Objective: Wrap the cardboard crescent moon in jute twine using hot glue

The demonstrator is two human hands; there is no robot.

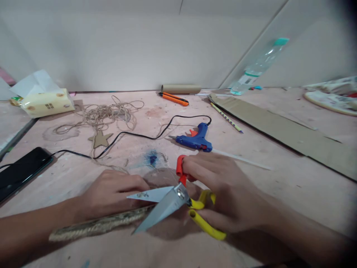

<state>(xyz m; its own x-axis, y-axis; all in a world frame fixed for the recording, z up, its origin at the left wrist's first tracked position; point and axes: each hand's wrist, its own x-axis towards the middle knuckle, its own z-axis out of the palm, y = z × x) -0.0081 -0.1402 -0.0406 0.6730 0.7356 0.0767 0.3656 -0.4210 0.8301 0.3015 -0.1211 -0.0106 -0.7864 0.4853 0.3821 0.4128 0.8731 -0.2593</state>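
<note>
Near the bottom centre, my right hand (223, 190) is closed on scissors (170, 208) with red and yellow handles; their blades stand apart and point left. A twine-wrapped strip (97, 227) lies below my left hand (114, 191), its right end passing behind the blades. My left hand is closed at the strip's far edge, its fingertips partly hidden by the upper blade. A thin strand of twine (108, 166) runs from behind my left hand toward a cardboard star (100, 139).
Beyond my hands lie a blue glue gun (193, 140), tangled twine (107, 113) and an orange cutter (174, 99). A phone (26, 171) and tissue pack (47, 103) are at left. A cardboard piece (279, 130), pencil (227, 118) and bottle (258, 69) are at right.
</note>
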